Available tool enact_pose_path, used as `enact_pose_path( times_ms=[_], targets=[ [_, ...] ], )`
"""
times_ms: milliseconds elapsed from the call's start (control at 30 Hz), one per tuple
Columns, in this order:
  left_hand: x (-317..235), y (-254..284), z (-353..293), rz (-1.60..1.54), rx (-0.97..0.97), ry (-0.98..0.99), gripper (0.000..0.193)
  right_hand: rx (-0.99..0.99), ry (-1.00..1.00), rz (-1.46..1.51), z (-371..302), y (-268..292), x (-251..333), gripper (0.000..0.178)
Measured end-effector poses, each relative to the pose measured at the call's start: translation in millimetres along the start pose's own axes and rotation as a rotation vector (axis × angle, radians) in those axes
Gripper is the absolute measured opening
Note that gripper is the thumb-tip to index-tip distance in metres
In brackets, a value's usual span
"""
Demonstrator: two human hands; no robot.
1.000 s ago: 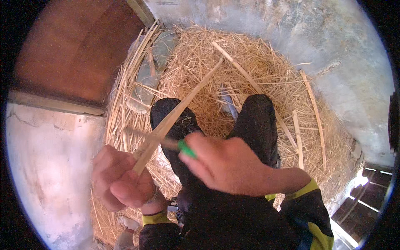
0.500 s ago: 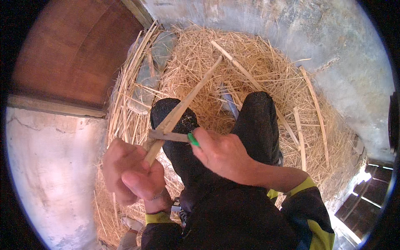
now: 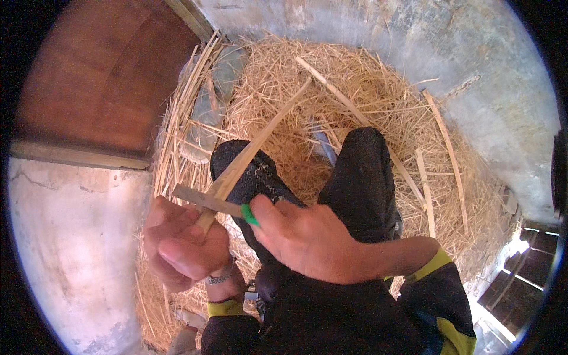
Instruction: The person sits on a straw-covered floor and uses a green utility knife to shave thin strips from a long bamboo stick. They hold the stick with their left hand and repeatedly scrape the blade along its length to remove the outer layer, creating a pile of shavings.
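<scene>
My left hand (image 3: 188,245) is closed around the near end of a long, pale split strip of wood or bamboo (image 3: 260,139). The strip slants up and away over my left knee, its far tip above the shavings. In my right hand (image 3: 302,236) is a knife (image 3: 204,199) with a flat grey blade and a green handle, which my fingers wrap. The blade lies across the strip, close to my left fingers and touching or nearly touching the wood. Most of the handle is hidden in my grip.
Curly shavings (image 3: 278,71) cover the floor around my legs. Another long strip (image 3: 355,109) lies beyond my right knee, with more strips (image 3: 447,154) to its right. A bundle of thin strips (image 3: 180,130) rests at the left. A grey wall (image 3: 461,47) and a brown panel (image 3: 106,77) stand around.
The knife and my right hand have moved left and nearer along the strip, toward my left hand. More of the blade now sticks out past the strip. The strip has barely shifted.
</scene>
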State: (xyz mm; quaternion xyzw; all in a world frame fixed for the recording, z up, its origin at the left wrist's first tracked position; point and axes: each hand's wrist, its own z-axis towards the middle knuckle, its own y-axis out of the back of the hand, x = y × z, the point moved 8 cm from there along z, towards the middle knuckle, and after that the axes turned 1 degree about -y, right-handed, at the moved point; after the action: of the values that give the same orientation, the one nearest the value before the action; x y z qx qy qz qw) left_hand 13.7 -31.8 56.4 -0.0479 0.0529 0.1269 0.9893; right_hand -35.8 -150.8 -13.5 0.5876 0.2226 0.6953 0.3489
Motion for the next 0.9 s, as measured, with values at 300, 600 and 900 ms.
enact_pose_path(
  times_ms=[300,600,900],
  targets=[
    [0.8,-1.8,4.4,0.001,-0.018,0.133,0.037,-0.098,0.02,-0.036,10.2,-4.1,-8.0,0.017],
    [-12.4,-8.0,-2.1,0.414,0.026,-0.238,0.028,-0.051,-0.099,0.018,12.1,-18.2,-49.5,0.02],
    [13.9,-2.0,0.2,0.115,-0.135,0.389,0.034,-0.147,-0.063,-0.009,28.7,-9.6,-35.1,0.02]
  ],
)
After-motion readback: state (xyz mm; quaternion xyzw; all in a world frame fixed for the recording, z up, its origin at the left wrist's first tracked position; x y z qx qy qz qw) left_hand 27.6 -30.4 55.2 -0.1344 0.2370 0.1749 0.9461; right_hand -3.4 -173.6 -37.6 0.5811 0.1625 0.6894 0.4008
